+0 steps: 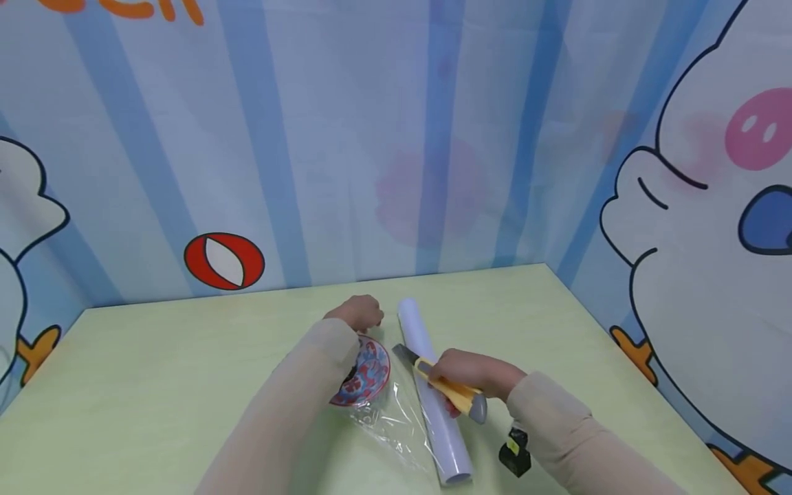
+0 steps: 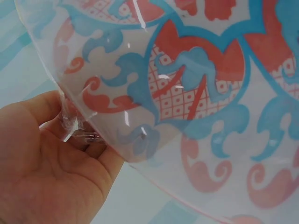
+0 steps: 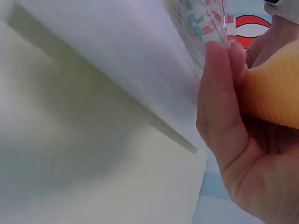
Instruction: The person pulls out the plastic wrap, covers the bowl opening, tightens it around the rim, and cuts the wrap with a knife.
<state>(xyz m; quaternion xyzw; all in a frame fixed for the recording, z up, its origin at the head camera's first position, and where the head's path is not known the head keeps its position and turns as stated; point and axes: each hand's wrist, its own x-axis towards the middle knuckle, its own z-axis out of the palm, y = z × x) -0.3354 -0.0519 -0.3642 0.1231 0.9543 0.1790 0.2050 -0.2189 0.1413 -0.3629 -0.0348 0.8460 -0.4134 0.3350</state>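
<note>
A round plate (image 1: 373,368) with a red and blue pattern stands tilted, half hidden by the left forearm, with clear film over its face. At its edge my left hand (image 1: 359,313) pinches a bunched piece of the clear film (image 2: 77,121). My right hand (image 1: 464,371) grips a yellow utility knife (image 1: 460,395), its dark blade end pointing toward the plate. Under that hand lies a long pale film roll (image 1: 454,447). More loose clear film (image 1: 399,426) spreads between the plate and the roll. Close up, the right wrist view shows the yellow handle (image 3: 275,88) inside the curled fingers.
The pale yellow-green table (image 1: 173,385) backs onto a blue striped cloth (image 1: 346,137) printed with cartoon figures. A small black device (image 1: 515,454) hangs by the right wrist. The roll's open end points toward the table's near side.
</note>
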